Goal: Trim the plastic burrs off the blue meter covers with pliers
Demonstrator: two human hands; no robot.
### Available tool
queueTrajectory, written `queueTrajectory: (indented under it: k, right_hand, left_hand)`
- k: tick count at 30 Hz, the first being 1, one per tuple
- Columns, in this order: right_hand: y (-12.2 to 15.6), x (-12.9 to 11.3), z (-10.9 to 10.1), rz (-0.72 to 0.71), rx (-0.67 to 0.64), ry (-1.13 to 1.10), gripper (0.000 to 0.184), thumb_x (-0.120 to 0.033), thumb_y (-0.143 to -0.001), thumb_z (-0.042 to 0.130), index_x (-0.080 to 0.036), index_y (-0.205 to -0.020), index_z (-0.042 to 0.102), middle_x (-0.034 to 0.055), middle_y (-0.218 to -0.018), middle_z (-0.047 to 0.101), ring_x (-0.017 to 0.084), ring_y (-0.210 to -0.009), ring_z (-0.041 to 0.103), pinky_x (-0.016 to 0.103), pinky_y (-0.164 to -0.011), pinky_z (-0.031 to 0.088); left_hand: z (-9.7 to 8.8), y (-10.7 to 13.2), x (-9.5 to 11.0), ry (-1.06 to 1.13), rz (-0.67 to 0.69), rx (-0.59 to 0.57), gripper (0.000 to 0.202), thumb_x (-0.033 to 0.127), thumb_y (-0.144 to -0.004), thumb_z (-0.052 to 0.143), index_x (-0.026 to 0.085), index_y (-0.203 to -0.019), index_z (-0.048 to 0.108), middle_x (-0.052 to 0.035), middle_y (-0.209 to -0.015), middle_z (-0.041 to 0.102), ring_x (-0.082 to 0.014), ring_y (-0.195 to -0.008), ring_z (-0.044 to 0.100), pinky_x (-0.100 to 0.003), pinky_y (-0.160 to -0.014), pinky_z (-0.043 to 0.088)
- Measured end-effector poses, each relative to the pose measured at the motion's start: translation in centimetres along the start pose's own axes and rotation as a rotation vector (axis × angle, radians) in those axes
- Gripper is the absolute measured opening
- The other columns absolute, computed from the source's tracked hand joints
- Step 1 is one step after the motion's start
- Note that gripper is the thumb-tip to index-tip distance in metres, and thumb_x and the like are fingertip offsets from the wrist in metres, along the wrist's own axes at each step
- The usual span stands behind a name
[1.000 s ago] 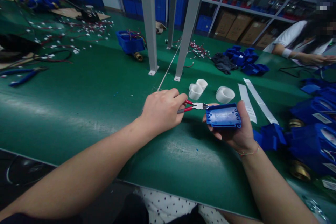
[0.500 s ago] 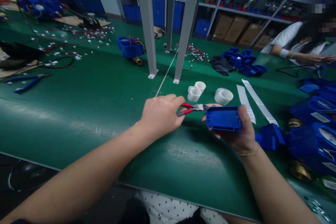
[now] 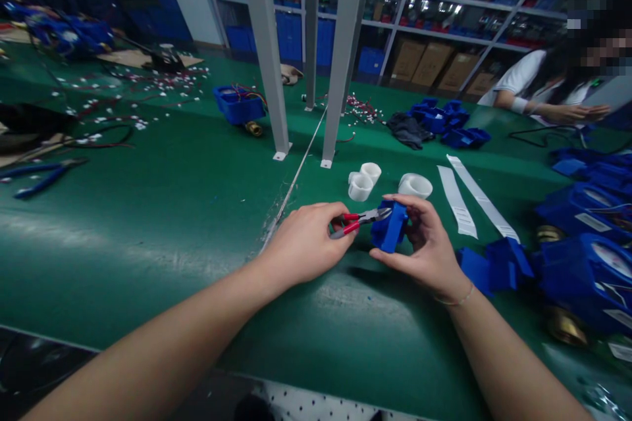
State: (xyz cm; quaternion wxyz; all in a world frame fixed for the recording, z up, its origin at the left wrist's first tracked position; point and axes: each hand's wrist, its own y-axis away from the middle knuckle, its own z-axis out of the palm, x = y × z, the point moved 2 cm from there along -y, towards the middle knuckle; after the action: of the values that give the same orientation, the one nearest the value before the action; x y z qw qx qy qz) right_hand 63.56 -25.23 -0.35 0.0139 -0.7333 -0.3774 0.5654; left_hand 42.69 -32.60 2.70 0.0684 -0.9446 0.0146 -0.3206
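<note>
My left hand (image 3: 307,241) is closed round the red handles of small cutting pliers (image 3: 363,219), whose jaws touch a blue plastic cover (image 3: 390,227). My right hand (image 3: 427,243) grips that blue cover, turned on edge above the green table (image 3: 187,210). Both hands hover just over the table, close together, in front of me.
White tape rolls (image 3: 360,185) and another roll (image 3: 415,185) lie just behind the hands, with white label strips (image 3: 457,209) to the right. Blue housings with brass fittings (image 3: 587,263) pile at right. Grey posts (image 3: 264,52) stand behind. A person in white (image 3: 548,89) sits far right. Blue pliers (image 3: 39,177) lie left.
My right hand turned the blue cover from flat to on edge and brought it nearer the pliers. Both hands shifted slightly left and closer together.
</note>
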Motion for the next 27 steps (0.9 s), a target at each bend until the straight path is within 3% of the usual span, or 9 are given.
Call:
queueTrajectory:
  k: [7, 27]
  right_hand:
    - [-0.41, -0.54, 0.07, -0.202, 0.035, 0.148, 0.079, -0.026, -0.067, 0.096, -0.032, -0.135, 0.056, 0.0064, -0.135, 0.057, 0.028, -0.131, 0.053, 0.046, -0.112, 0.046]
    - [-0.55, -0.85, -0.01, -0.284, 0.07, 0.203, 0.081, -0.023, -0.063, 0.098, -0.03, -0.133, 0.057, 0.0082, -0.13, 0.059, 0.031, -0.127, 0.056, 0.05, -0.112, 0.045]
  left_hand:
    - [0.04, -0.02, 0.04, 0.019, -0.035, -0.036, 0.018, 0.04, -0.093, 0.061, 0.025, -0.085, 0.067, 0.003, -0.077, 0.066, -0.0166, -0.07, 0.056, -0.031, -0.061, 0.029]
    - [-0.1, 0.16, 0.08, 0.014, -0.026, -0.052, 0.023, 0.041, -0.093, 0.059, 0.024, -0.079, 0.064, 0.0029, -0.071, 0.063, -0.0157, -0.066, 0.052, -0.031, -0.06, 0.025]
